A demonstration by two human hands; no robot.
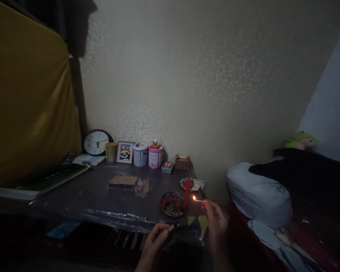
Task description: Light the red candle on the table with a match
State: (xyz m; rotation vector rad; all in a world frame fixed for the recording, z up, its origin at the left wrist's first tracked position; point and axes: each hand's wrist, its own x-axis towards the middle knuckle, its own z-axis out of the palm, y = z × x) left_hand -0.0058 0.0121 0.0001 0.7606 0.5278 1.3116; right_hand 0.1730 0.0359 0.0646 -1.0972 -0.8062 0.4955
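A lit match (198, 200) with a small orange flame at its tip is pinched in my right hand (217, 224), above the table's front right corner. Lower and to the left, my left hand (156, 240) is closed on what looks like a small matchbox (171, 227). Just beyond my hands stands a round metal plate (174, 216) full of small speckled pieces. A red spoon (187, 190) rests in it, handle up. Behind it, a second plate (184, 189) holds similar pieces, with several pale sticks (196, 184) beside them.
A row of small boxes (123, 182) and crumpled clear plastic (143, 187) lie mid-table. Along the wall stand a clock (96, 142), a picture frame (125, 152), tins (141, 155) and an open cardboard box (182, 163). Yellow pieces (202, 221) lie at the front edge. White bag (257, 192) at right.
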